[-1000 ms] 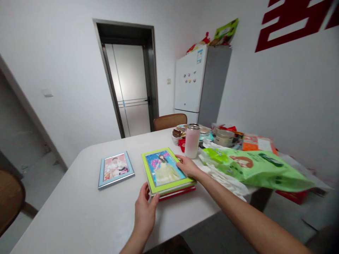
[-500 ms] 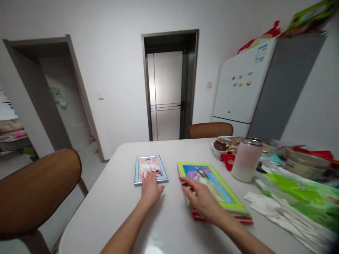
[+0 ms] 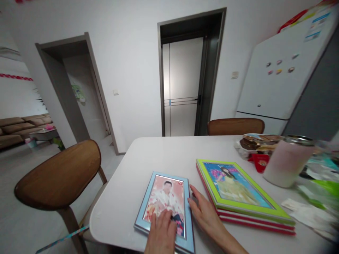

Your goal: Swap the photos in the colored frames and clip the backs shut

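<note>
A light blue picture frame (image 3: 150, 190) lies face up near the front edge of the white table, with a photo of a person in white inside. My left hand (image 3: 162, 231) rests on its lower part, fingers stretched over the photo and covering some of it. At the frame's right edge is my right hand (image 3: 205, 213), its fingertips beside or against the border. A dark patch shows between those bent fingers, and I cannot make out what it is. Right of that hand, a green picture frame (image 3: 238, 183) is stacked on red-edged ones (image 3: 259, 225).
A pink and white bottle (image 3: 287, 162) stands at the right, near a red packet (image 3: 259, 162), wrapped food (image 3: 251, 143) and crumpled white tissues (image 3: 304, 211). Wooden chairs stand at the left (image 3: 60, 173) and the far side (image 3: 235, 126). A fridge (image 3: 272, 88) is behind.
The blue frame has come closer to me, with my left hand on it. My right hand has left the green frame for the blue frame's right edge. The view has shifted left.
</note>
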`<state>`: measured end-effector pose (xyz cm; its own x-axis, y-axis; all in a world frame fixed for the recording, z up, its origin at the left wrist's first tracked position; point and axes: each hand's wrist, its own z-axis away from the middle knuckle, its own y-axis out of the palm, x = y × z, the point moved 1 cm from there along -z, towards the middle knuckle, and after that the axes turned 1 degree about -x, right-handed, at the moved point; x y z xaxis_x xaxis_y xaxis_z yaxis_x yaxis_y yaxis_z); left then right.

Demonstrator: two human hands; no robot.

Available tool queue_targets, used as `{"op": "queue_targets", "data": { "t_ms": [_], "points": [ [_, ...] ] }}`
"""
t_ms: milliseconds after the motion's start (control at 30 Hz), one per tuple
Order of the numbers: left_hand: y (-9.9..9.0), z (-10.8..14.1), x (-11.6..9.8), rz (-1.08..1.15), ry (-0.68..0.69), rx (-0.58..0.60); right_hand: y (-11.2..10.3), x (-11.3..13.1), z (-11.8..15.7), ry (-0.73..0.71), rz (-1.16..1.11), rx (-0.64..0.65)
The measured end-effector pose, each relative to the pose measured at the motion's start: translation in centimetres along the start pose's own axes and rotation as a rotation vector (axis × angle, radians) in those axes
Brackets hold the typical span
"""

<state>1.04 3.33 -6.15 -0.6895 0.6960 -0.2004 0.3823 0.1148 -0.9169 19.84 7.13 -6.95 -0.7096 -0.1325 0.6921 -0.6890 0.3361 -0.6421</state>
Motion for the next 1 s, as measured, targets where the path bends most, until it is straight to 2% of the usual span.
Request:
{"op": "queue_targets", "data": {
  "t_ms": [100, 167, 200, 267, 367, 433, 467, 633, 700, 800, 900, 1000],
  "points": [
    [1.1, 0.8, -0.9, 0.039, 0.186, -0.065, 0.1, 0.7, 0.8, 0.022, -0.113, 0.006],
    [0.4, 0.6, -1.5, 0.130, 0.215, -0.112, -0.3, 1.3, 1.2, 0.054, -0.196, -0.010],
    [-0.5, 0.4, -1.7, 0.200, 0.187, -0.157, -0.7, 1.7, 1.3, 0.070, -0.239, -0.029],
    [-2.8, -0.1, -2.1, 0.384, 0.040, -0.299, -1.2, 2.8, 1.4, 0.089, -0.320, -0.053],
    [-6.1, -0.5, -2.3, 0.698, -0.321, -0.574, -1.1, 5.0, 1.5, 0.039, -0.390, 0.016],
    [-7.2, -0.4, -2.0, 0.845, -0.490, -0.688, -0.3, 6.2, 1.6, -0.053, -0.361, 0.097],
    [-7.3, -0.2, -1.7, 0.898, -0.545, -0.706, 0.2, 6.7, 1.6, -0.106, -0.325, 0.133],
    [-5.4, 2.2, 0.2, 1.067, -0.671, -0.618, 1.9, 6.8, 2.2, -0.258, -0.070, 0.232],
    [-4.3, 3.4, 0.9, 0.948, -0.708, -0.572, 1.8, 6.4, 2.5, -0.285, 0.017, 0.251],
    [-2.7, 5.1, 1.9, 0.685, -0.709, -0.438, 1.2, 6.0, 2.9, -0.339, 0.116, 0.287],
    [-1.3, 5.9, 2.4, 0.506, -0.619, -0.298, 0.7, 6.0, 3.1, -0.372, 0.186, 0.332],
    [-0.8, 6.0, 2.5, 0.357, -0.489, -0.237, 0.4, 6.2, 3.0, -0.377, 0.217, 0.355]
  ]
}}
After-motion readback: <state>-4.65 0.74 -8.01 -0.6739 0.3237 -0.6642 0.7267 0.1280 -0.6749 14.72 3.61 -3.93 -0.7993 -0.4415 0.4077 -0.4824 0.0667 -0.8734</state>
